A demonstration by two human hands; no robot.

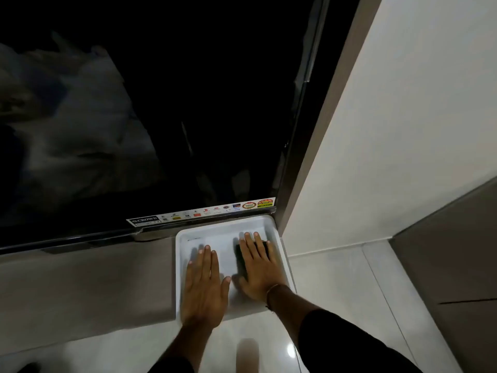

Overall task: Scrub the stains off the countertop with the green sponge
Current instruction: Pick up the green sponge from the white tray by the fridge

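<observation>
A white tray (185, 235) sits on the grey countertop (88, 286), at its right end below a television. My left hand (204, 289) lies flat, palm down, on the tray's left half with fingers together. My right hand (259, 267) presses flat on a dark sponge (238, 255) in the tray's right half. Only the sponge's left edge and far corner show past the fingers; it looks dark green to black in this dim light. A thin bracelet circles my right wrist.
A large black television screen (161, 117) with a sticker strip along its bottom edge stands just behind the tray. A white wall panel (390, 130) rises to the right. Glossy white floor tiles (336, 292) lie below and right of the counter's edge.
</observation>
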